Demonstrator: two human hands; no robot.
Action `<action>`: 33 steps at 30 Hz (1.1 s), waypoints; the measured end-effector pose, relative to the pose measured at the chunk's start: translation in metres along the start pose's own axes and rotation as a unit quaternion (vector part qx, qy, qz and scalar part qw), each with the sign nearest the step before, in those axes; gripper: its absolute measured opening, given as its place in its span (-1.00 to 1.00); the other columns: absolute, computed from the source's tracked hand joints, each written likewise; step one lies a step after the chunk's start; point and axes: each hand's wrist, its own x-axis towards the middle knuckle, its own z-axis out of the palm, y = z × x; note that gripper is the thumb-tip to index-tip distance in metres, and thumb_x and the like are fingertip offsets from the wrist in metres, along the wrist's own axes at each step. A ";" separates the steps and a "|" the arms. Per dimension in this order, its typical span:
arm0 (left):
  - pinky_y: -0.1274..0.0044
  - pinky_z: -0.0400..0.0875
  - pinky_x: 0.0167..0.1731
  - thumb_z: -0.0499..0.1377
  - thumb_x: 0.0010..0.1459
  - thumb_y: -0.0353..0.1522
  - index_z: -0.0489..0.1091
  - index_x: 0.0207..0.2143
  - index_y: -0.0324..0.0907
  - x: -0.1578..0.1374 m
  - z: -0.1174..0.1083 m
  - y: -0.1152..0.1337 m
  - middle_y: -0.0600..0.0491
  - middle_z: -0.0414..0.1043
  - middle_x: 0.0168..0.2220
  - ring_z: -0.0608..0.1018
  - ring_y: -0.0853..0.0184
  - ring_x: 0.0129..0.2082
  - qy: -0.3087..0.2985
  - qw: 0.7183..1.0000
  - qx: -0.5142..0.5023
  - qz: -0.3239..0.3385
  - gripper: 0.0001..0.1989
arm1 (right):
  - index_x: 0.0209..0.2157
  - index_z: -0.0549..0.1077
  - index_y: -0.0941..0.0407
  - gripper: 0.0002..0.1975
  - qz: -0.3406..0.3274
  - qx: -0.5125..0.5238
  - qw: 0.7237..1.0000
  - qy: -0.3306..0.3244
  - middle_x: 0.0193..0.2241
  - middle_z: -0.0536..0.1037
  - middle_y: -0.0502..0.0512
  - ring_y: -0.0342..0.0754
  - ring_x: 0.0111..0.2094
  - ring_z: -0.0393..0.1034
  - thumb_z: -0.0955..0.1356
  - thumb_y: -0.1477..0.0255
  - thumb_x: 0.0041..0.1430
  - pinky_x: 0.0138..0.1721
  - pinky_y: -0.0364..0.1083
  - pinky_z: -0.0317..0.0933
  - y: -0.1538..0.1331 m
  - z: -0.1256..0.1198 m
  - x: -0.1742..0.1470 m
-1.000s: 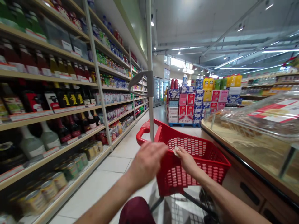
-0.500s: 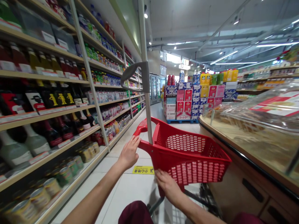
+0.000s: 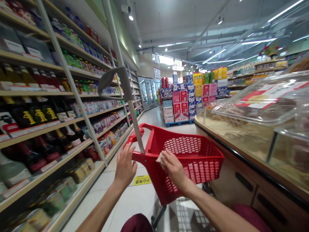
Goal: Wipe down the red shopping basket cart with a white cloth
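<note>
A red plastic shopping cart (image 3: 154, 180) with a perforated basket stands in front of me, turned sideways in the aisle. A grey pole (image 3: 138, 129) with a grey loop handle (image 3: 113, 83) rises at its rear. My left hand (image 3: 125, 167) is at the cart's red push handle (image 3: 133, 138), fingers stretched and apart, its tips at the near end of the bar. My right hand (image 3: 175, 169) pinches a crumpled whitish cloth (image 3: 162, 159), perhaps a wipe, against the basket's near upper rim. Its fingers hide part of the cloth.
Shelves of bottles and cans (image 3: 60, 122) line the left side. On the right is a wooden display counter (image 3: 241, 164) with clear-lidded food. Stacked drink cartons (image 3: 181, 103) stand on a blue pallet (image 3: 180, 123) ahead. A yellow floor sticker (image 3: 142, 180) lies by the cart.
My right hand has risen from the basket's lower side to its upper rim, bringing the cloth into view. My left hand's fingers have straightened at the handle. The view has turned right.
</note>
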 end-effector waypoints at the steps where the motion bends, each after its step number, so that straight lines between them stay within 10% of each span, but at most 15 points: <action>1: 0.25 -0.04 0.12 -0.07 -0.02 -0.49 0.13 0.03 -0.24 0.001 0.002 0.011 -0.10 0.05 0.16 0.06 0.24 0.18 0.023 1.000 -0.002 0.021 -0.51 | 0.05 0.23 0.13 -0.61 0.012 -0.009 1.000 0.023 0.07 0.25 0.16 -0.01 0.16 -0.07 0.13 0.60 0.19 0.10 0.10 0.04 0.004 -0.002 0.005; 8: 0.24 -0.08 0.11 -0.01 -0.10 -0.47 0.20 0.02 -0.28 -0.003 0.034 0.058 -0.10 0.15 0.11 0.15 0.17 0.13 -0.106 0.986 0.073 0.106 -0.46 | 0.03 0.25 0.07 -0.64 -0.037 -0.003 0.997 -0.073 -0.09 0.44 0.07 -0.08 0.03 0.20 0.12 0.54 0.22 -0.04 -0.06 0.26 0.018 -0.002 -0.051; 14: 0.29 0.01 0.08 -0.06 -0.08 -0.50 0.19 0.02 -0.39 -0.002 0.046 0.059 -0.16 0.15 0.10 0.17 0.18 0.12 -0.093 0.989 0.096 0.070 -0.47 | 0.08 0.18 0.08 -0.59 0.045 0.030 0.998 0.015 0.05 0.29 0.11 -0.06 0.13 0.01 0.15 0.58 0.19 0.09 0.05 0.08 0.033 -0.020 -0.029; 33: 0.24 -0.12 0.11 -0.08 -0.08 -0.52 0.13 0.07 -0.33 -0.006 0.070 0.088 -0.12 0.11 0.13 0.13 0.20 0.14 -0.100 0.989 0.071 0.077 -0.44 | -0.01 0.31 0.02 -0.60 0.078 0.001 0.996 -0.038 -0.04 0.39 0.03 -0.10 0.05 0.17 0.15 0.59 0.15 0.02 -0.07 0.19 0.090 -0.072 -0.102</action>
